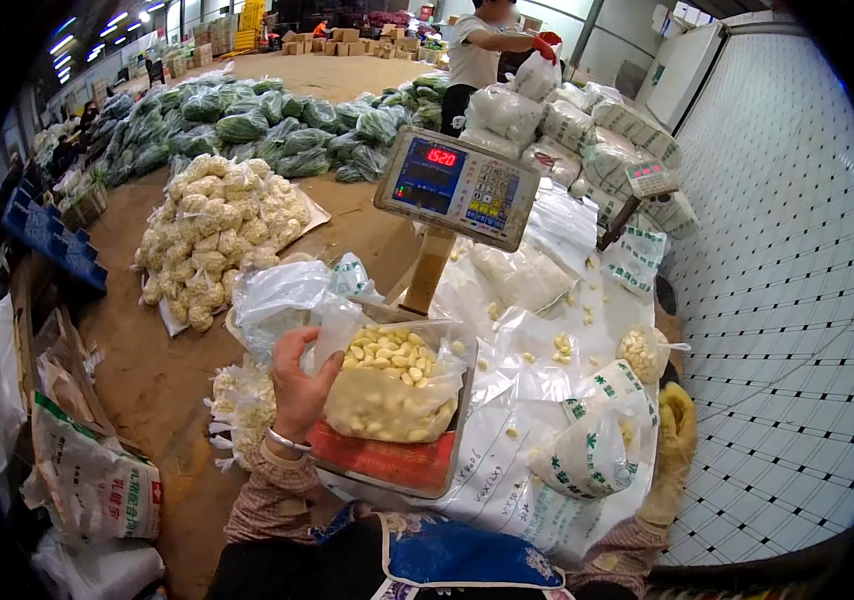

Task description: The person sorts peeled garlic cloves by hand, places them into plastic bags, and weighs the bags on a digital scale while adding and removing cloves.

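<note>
A clear plastic bag of peeled garlic cloves [392,385] rests on the red-topped pan [377,455] of a weighing scale. My left hand [299,395], bare with a bangle at the wrist, grips the bag's left rim between thumb and fingers. On its post behind the pan, the scale display [457,187] glows with red digits. My right hand [677,430], in a yellowish glove, is low at the table's right edge, beside a green-printed bag of cloves [592,450]. Its fingers are not clear, and I see nothing certain in it.
Loose cloves and a knotted bag of cloves [642,352] lie on the white sheeting [492,480]. Bagged garlic is piled [212,230] on the floor, with green vegetables in bags [247,125] beyond. A person [477,55] with red gloves handles white bags. A tiled surface [777,300] borders the right.
</note>
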`<action>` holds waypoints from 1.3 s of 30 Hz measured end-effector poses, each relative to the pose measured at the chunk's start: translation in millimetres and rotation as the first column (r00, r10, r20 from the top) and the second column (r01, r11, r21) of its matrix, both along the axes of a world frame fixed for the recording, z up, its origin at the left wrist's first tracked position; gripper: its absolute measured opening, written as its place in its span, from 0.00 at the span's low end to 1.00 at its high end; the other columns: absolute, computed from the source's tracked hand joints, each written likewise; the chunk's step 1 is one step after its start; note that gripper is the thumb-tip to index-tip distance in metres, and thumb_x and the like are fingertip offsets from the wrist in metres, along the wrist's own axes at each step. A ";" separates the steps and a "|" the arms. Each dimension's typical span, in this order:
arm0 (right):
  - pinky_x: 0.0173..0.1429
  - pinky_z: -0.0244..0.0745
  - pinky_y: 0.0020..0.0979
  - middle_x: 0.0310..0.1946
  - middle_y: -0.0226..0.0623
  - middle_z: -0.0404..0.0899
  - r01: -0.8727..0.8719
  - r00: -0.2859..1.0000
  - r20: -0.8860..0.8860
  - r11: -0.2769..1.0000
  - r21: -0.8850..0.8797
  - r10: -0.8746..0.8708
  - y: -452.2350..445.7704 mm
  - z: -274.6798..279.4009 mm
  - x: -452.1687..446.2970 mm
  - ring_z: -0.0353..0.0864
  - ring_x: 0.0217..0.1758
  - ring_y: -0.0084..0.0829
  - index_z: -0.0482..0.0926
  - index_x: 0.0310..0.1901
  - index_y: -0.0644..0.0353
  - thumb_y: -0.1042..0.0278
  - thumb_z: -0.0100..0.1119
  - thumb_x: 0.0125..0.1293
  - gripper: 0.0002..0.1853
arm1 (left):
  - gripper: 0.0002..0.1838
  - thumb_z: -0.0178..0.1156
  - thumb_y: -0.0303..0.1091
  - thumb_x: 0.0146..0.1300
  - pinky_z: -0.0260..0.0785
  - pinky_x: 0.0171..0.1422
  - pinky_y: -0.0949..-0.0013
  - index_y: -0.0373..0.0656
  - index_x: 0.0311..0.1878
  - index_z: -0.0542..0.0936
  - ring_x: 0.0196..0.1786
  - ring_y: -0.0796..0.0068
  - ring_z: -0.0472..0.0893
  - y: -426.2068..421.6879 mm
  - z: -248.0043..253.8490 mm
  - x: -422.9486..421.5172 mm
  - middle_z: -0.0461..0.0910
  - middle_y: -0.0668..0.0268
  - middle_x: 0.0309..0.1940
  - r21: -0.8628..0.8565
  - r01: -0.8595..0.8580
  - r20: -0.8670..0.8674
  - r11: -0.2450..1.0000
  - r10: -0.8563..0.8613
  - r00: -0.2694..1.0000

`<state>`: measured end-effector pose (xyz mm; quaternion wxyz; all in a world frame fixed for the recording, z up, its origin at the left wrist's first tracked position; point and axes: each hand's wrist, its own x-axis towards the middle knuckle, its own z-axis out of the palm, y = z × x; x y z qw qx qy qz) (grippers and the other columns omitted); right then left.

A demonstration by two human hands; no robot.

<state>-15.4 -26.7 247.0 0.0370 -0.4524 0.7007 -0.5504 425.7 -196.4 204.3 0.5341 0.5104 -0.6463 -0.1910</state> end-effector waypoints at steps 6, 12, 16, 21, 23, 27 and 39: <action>0.42 0.69 0.30 0.33 0.42 0.76 0.067 0.924 -0.300 0.674 0.735 0.235 31.9 -120.2 -70.9 0.75 0.39 0.33 0.73 0.44 0.60 0.65 0.50 0.60 0.12 | 0.19 0.65 0.28 0.42 0.57 0.57 0.59 0.39 0.40 0.73 0.51 0.55 0.67 2.8 -6.7 -11.8 0.72 0.60 0.39 -0.099 -0.038 0.075 0.994 0.046 0.996; 0.39 0.69 0.34 0.32 0.45 0.77 0.136 0.876 -0.377 0.595 0.792 0.302 20.5 -98.5 -55.1 0.76 0.37 0.42 0.74 0.42 0.57 0.59 0.50 0.59 0.13 | 0.20 0.65 0.28 0.41 0.56 0.59 0.58 0.39 0.41 0.72 0.52 0.54 0.67 6.3 -7.8 -11.9 0.72 0.59 0.39 -0.136 -0.067 0.080 0.988 0.079 0.994; 0.37 0.69 0.35 0.30 0.46 0.77 0.153 0.866 -0.388 0.570 0.807 0.316 18.9 -85.2 -52.4 0.76 0.35 0.44 0.75 0.40 0.56 0.58 0.50 0.59 0.13 | 0.19 0.64 0.27 0.41 0.55 0.60 0.58 0.39 0.40 0.72 0.52 0.54 0.67 10.8 -4.0 -5.6 0.72 0.60 0.39 -0.135 -0.056 0.061 0.989 0.065 0.996; 0.35 0.70 0.35 0.28 0.46 0.77 0.200 0.839 -0.433 0.555 0.808 0.329 18.5 -115.0 -61.1 0.76 0.33 0.42 0.76 0.38 0.57 0.60 0.50 0.58 0.11 | 0.18 0.63 0.26 0.42 0.55 0.61 0.58 0.41 0.40 0.73 0.50 0.56 0.68 14.5 -5.0 3.0 0.72 0.61 0.39 -0.144 -0.051 0.113 0.988 0.067 0.991; 0.34 0.70 0.35 0.28 0.46 0.77 0.210 0.836 -0.441 0.552 0.807 0.327 26.5 -120.5 -63.2 0.76 0.32 0.41 0.76 0.37 0.57 0.61 0.51 0.58 0.11 | 0.18 0.63 0.26 0.42 0.55 0.61 0.58 0.40 0.40 0.73 0.51 0.56 0.68 17.2 -5.4 3.5 0.72 0.61 0.39 -0.130 -0.035 0.092 0.991 0.047 0.995; 0.33 0.70 0.35 0.26 0.45 0.77 0.219 0.837 -0.462 0.595 0.773 0.293 31.1 -112.8 -61.8 0.77 0.30 0.39 0.76 0.36 0.58 0.63 0.51 0.58 0.09 | 0.18 0.62 0.26 0.43 0.54 0.62 0.57 0.40 0.40 0.73 0.51 0.56 0.67 17.2 -9.3 2.4 0.72 0.61 0.40 -0.114 0.013 0.109 0.993 -0.001 0.994; 0.32 0.70 0.21 0.30 0.32 0.78 -0.573 0.802 -0.058 0.793 0.206 0.594 -117.2 6.0 113.4 0.72 0.28 0.19 0.75 0.39 0.64 0.71 0.56 0.57 0.09 | 0.05 0.57 0.27 0.55 0.65 0.33 0.77 0.37 0.34 0.75 0.27 0.81 0.73 -24.1 -5.0 -16.6 0.73 0.73 0.22 0.097 0.358 -0.280 0.929 -0.319 0.905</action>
